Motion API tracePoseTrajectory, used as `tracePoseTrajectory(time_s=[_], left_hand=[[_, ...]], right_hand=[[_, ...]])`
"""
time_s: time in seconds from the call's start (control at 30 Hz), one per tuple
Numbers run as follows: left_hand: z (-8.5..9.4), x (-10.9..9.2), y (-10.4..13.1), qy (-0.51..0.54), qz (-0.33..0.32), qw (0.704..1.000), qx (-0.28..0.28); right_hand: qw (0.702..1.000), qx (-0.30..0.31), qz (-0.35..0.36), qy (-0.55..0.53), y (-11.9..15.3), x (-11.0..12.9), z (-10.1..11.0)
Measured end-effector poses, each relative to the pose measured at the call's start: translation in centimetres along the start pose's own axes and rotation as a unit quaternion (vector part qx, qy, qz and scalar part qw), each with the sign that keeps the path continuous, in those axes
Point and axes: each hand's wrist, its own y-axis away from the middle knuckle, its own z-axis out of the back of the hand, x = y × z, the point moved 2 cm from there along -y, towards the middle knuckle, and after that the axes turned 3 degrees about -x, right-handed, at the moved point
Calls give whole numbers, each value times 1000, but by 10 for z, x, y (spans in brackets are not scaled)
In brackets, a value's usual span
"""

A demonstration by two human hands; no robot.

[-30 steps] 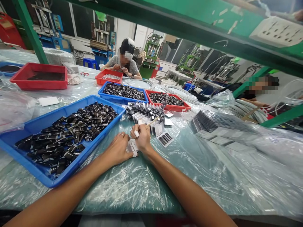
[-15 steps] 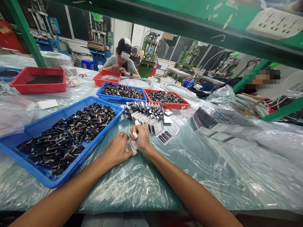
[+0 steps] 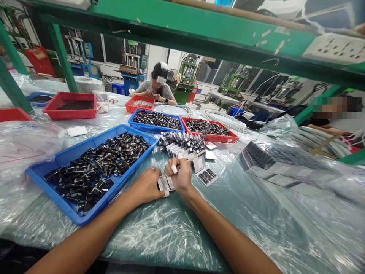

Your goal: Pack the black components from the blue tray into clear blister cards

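My left hand point(image 3: 146, 185) holds a small pale card point(image 3: 165, 184) against the table, thumb at its near edge and fingers at its far side. My right hand point(image 3: 181, 176) is closed around a thin wooden stick point(image 3: 197, 155), just over the card's right edge. White coverings wrap some of my fingertips. Beyond my right hand stand rows of cards bearing black pieces point(image 3: 182, 144). One flat card with several black strips point(image 3: 207, 176) lies to the right. At left, a large blue tray point(image 3: 119, 194) holds a heap of short black pieces.
Farther back are a blue tray point(image 3: 155, 130) and a red tray point(image 3: 209, 137) of black parts. Stacked cards under plastic point(image 3: 265, 160) lie at right. A green beam point(image 3: 199, 26) crosses overhead. A co-worker point(image 3: 156, 85) sits opposite; another person point(image 3: 327, 118) is at right.
The camera view has shifted, so everything appears farther right and slightly lower. My right hand has turned a little, and the stick now points more to the right. Both hands stay at the card.
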Motion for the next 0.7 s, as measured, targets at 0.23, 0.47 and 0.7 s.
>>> tracePoseTrajectory(time_s=[0.23,0.47,0.7], left_hand=[[-7,6,-5,14,-10,1000,1],[-7,7,-3,6,-27,1000,4],[-3,8,-7,132,-6,991,-34]], right_hand=[[997,-51,46,19,-3,-19,-4],[990,64,-121,42,15,-4,-11],[946,-11,-169,276,-12,58,50]])
